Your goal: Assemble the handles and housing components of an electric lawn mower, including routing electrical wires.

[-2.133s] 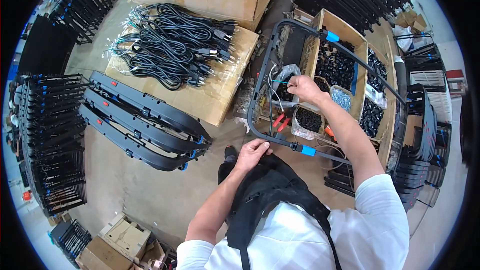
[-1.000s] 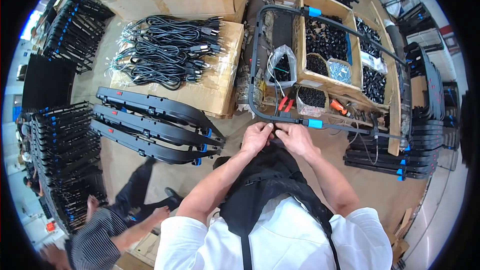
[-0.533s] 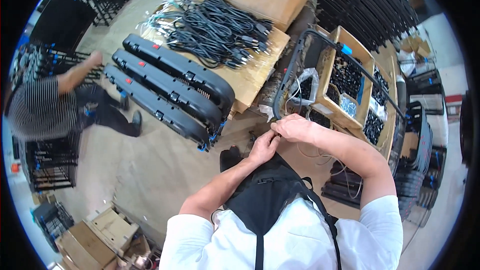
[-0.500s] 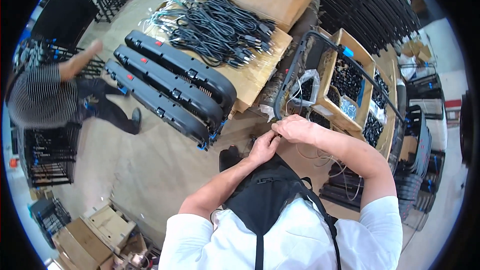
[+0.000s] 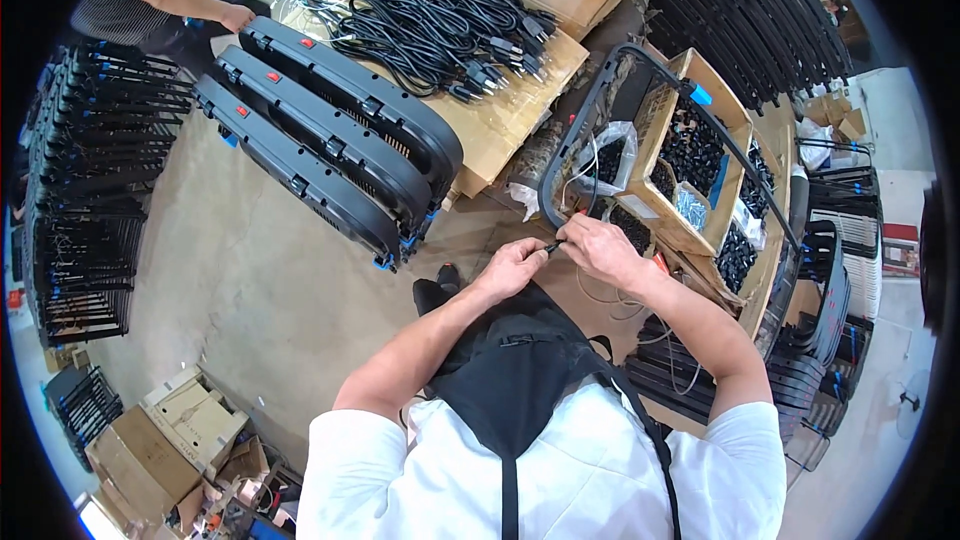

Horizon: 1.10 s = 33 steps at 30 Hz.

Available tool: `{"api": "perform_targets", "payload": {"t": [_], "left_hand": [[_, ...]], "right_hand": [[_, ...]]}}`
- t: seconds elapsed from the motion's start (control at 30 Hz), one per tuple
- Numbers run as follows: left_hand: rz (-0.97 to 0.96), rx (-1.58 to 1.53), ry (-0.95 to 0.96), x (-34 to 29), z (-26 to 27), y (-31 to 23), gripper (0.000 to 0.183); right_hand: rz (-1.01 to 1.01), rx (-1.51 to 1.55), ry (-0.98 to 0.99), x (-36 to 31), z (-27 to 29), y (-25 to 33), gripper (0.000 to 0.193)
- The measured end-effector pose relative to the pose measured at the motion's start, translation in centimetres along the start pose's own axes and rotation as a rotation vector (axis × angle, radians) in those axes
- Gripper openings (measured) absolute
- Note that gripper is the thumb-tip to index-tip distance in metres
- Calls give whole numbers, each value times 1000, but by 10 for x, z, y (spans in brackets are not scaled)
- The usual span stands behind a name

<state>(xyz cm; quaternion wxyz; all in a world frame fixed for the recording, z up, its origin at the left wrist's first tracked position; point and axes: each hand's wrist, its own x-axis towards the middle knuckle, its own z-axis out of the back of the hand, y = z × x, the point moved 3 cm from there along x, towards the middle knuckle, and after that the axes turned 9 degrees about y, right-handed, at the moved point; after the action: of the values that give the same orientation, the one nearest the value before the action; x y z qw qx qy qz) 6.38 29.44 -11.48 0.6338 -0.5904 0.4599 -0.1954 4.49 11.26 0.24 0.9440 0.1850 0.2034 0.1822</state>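
Note:
My left hand (image 5: 513,267) and my right hand (image 5: 598,248) meet in front of me, both with fingers pinched. Between the fingertips is a small dark piece (image 5: 552,246), thin like a cable end; its exact kind is too small to make out. Just beyond them is the rounded corner of a black tubular frame (image 5: 547,185), which leans across the parts box. A dark cable (image 5: 597,165) and a pale wire come down by that corner toward my right hand.
A wooden box (image 5: 662,230) with compartments holds small black parts and screws. Black power cords (image 5: 430,20) lie heaped on cardboard. Three long black housings (image 5: 310,180) with red switches stand left of it. Another person's hand (image 5: 236,18) is at their far end. Frames are stacked on both sides.
My hands have drawn slightly apart, and the dark piece now shows between them. The other person has come up to the black housings and put a hand there. My view has shifted a little.

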Motion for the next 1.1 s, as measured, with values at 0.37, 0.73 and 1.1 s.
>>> {"api": "perform_targets", "payload": {"t": [0.37,0.73,1.1], "left_hand": [[166,-171,26,-1,-1,-2,26],[66,-152,16,13,-3,16,19],[261,-18,-26,11,8,-17,26]], "right_hand": [[238,41,-131,5,-12,-4,19],[121,-24,-48,5,-18,1,18],[-697,403,-100,-52,-131,-10,50]]}}
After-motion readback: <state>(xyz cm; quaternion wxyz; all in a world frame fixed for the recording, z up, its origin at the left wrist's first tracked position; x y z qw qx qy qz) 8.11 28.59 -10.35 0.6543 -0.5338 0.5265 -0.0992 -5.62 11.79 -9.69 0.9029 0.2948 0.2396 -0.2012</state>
